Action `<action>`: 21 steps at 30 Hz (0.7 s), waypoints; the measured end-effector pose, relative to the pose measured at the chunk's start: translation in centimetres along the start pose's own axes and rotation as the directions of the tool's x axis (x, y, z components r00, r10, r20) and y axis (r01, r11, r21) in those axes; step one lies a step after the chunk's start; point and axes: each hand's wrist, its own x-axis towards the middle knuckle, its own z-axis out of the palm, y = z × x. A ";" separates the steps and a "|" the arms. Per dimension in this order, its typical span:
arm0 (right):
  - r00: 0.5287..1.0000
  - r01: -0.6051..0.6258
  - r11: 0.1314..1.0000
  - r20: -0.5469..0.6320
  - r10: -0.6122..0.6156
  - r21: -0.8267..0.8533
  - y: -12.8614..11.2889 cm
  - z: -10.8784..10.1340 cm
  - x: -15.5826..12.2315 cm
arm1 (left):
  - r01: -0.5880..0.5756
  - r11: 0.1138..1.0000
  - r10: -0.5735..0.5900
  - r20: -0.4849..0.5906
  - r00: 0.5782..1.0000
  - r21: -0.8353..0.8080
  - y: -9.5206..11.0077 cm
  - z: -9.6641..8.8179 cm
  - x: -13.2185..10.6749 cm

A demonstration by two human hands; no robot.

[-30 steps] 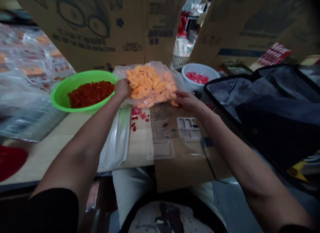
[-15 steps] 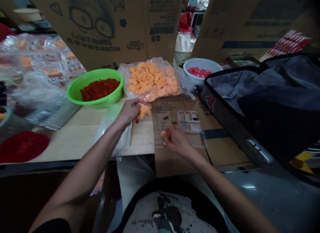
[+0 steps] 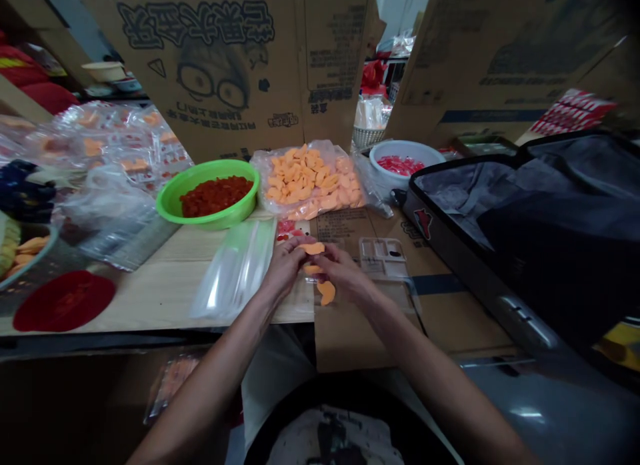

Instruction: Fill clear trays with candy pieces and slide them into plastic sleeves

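Left hand [image 3: 285, 265] and right hand [image 3: 345, 273] half-closed, fingertips pinching a flat orange piece [image 3: 313, 248] between them, two more orange pieces [image 3: 326, 292] just below, clear plastic bag [image 3: 310, 182] of orange pieces at 12 o'clock, green bowl [image 3: 170, 204] of red bits [image 3: 215, 196] at 11 o'clock, white bowl [image 3: 425, 154] of red slices [image 3: 401, 165] at 1 o'clock, all on the bench [image 3: 150, 298]

Light wooden table [image 3: 150, 298] before printed cardboard panels [image 3: 215, 85]
A green bowl [image 3: 173, 205] of red pieces stands far left, a white bowl [image 3: 406, 165] far right, beside an open black suitcase [image 3: 520, 212].
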 end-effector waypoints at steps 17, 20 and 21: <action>0.953 0.108 0.991 -0.293 -0.079 0.083 -1.2 -10.3 -5.0 | -0.167 0.743 -0.079 0.333 0.940 0.648 -0.6 -4.2 -3.8; 0.939 0.108 0.994 -0.329 -0.101 0.006 -0.4 -10.9 -6.1 | -0.218 0.671 -0.110 0.385 0.916 0.709 -0.9 -4.2 -3.6; 0.933 0.121 0.991 -0.334 -0.130 -0.050 -0.1 -11.1 -6.2 | -0.214 0.677 -0.119 0.391 0.912 0.704 -1.0 -4.2 -3.6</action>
